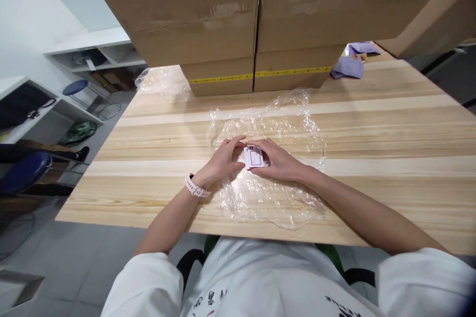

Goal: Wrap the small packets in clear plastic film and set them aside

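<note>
A small stack of white cards, the top one printed with a red frame, sits over a sheet of clear plastic film. My right hand is closed on the stack from the right, with thumb and fingers at its near and far edges. My left hand is just left of it, thumb and fingers apart and the fingertips close to the stack's left edge. Whether those fingertips touch the cards I cannot tell. A pale watch band is on my left wrist.
Large cardboard boxes stand across the back of the wooden table. Purple packets lie at the back right, and more clear film at the back left. Blue stools and white shelves are off to the left.
</note>
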Tool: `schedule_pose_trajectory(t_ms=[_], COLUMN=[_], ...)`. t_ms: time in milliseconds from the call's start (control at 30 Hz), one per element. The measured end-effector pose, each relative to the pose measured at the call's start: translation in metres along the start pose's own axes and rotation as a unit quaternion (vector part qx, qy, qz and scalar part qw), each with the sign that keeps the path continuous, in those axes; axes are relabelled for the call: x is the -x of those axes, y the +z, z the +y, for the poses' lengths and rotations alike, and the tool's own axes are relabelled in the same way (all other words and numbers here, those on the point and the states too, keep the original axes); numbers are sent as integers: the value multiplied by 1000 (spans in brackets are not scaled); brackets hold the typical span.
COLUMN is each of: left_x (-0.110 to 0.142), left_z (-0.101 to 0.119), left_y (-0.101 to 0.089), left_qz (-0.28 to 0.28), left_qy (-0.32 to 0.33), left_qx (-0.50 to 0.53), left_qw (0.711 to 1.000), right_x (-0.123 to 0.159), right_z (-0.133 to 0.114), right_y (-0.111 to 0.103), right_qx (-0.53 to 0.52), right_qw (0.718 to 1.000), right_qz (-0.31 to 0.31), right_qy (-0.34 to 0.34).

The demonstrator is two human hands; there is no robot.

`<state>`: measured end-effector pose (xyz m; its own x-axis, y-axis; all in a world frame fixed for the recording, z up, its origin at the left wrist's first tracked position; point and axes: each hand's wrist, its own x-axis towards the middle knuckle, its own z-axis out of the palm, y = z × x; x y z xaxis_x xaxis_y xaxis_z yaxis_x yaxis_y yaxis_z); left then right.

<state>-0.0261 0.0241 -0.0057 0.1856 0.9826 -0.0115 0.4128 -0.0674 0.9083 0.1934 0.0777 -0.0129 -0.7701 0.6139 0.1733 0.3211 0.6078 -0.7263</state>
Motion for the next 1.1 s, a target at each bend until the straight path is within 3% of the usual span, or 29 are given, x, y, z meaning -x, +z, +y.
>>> schedule_pose_trajectory(t_ms=[333, 433, 533, 667, 833, 933, 1100], left_x=[-4, -3, -2, -2, -7, -10, -7], left_z=[-5, -6, -7, -5, -9, -17, -7], left_y=[-4, -6, -9, -13, -15, -18, -23], left_qz=[-16, -41, -52, -54, -35, -26, -3], left_qy=[-1, 6, 27, 46, 79, 80, 103], left_qx=[-47, -60, -72, -110, -161, -174, -218], left_qw=[999, 997, 996, 991, 983, 981, 970], right_x=[-4, 1, 18, 58, 110, 129, 136], right_z=[0, -6, -3, 30, 102, 138, 155], right_y=[10, 0, -24, -69, -115, -127, -127], right_qx=[54, 59, 57, 127, 264, 289, 283], right_qw=[998, 998, 994, 966, 896, 873, 886], right_qz=[16, 28, 76, 196, 321, 333, 310], right_qy=[-30, -19, 47, 109, 157, 209, 196])
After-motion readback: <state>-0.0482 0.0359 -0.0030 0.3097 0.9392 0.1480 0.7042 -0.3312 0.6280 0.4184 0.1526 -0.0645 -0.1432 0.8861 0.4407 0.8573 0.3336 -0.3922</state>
